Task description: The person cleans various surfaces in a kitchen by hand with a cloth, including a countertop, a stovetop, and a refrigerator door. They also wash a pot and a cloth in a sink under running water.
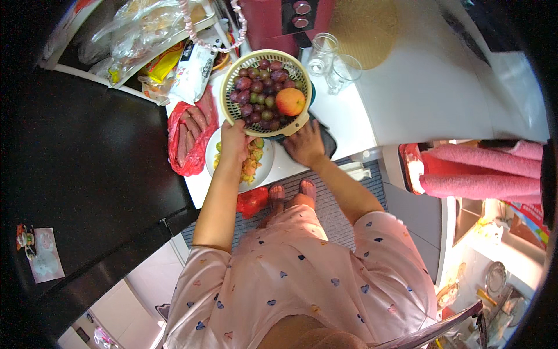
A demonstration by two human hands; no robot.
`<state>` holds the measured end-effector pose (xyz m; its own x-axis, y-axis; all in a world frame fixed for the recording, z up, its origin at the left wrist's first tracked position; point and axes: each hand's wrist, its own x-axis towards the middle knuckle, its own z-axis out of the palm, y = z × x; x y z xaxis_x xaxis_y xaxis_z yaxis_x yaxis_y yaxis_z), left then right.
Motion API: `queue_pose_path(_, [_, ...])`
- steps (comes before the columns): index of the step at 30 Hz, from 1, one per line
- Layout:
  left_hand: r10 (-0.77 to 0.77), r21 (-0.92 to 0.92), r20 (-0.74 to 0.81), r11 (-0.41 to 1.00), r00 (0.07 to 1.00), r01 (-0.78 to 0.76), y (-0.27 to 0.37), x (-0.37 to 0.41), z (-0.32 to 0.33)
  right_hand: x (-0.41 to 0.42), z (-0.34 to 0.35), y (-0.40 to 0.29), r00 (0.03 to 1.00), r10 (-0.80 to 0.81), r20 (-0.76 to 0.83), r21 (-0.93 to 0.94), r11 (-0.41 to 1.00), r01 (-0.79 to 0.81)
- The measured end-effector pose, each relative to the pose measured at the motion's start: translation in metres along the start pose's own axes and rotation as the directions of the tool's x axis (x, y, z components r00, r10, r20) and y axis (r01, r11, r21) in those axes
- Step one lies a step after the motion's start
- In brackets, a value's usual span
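Observation:
My left hand point(235, 143) grips the near left rim of a cream plastic colander point(226, 107). Purple and green grapes point(256, 87) fill the colander, and an orange-red round fruit point(290, 101) lies on them at the right. A dark teal rim point(313, 93) shows beneath the colander. My right hand point(305, 143) rests over a black flat item point(328, 141) beside the colander's handle; whether its fingers grip anything is unclear. Under my left wrist, a white plate point(264, 169) holds chopped yellow, green and orange food point(250, 165).
Left of the plate, a red plastic bag point(195, 163) holds long reddish-brown roots point(189, 131). Two clear glass vessels, a jar point(321, 56) and a cup point(344, 72), stand behind at right. Beyond is a dark red appliance point(270, 30). A white rack point(130, 89) with bagged goods is at left.

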<state>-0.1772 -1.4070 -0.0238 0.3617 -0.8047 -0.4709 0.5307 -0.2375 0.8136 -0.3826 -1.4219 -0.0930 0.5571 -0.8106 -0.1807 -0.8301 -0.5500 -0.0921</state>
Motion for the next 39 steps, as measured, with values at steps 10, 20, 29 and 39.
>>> queue_pose_path(10, [-0.115,0.057,-0.023,0.992,0.993,0.117,-0.068,-0.008,0.052,-0.106,0.001,0.105,0.982,0.159,-0.100,0.070,0.986,-0.152])
queue_pose_path(20, [-0.172,0.245,-0.004,0.955,0.985,0.168,-0.073,0.005,0.067,-0.107,0.014,0.055,0.995,0.069,-0.073,0.015,0.998,-0.068])
queue_pose_path(29, [0.625,0.960,0.130,0.114,0.770,-0.255,0.006,-0.060,-0.111,-0.074,0.001,0.014,0.950,-0.310,0.030,-0.015,0.951,0.310])
queue_pose_path(39, [0.043,0.459,-0.059,0.888,0.997,-0.011,-0.078,-0.079,-0.172,-0.042,0.002,-0.012,0.921,-0.386,0.041,0.081,0.920,0.382])
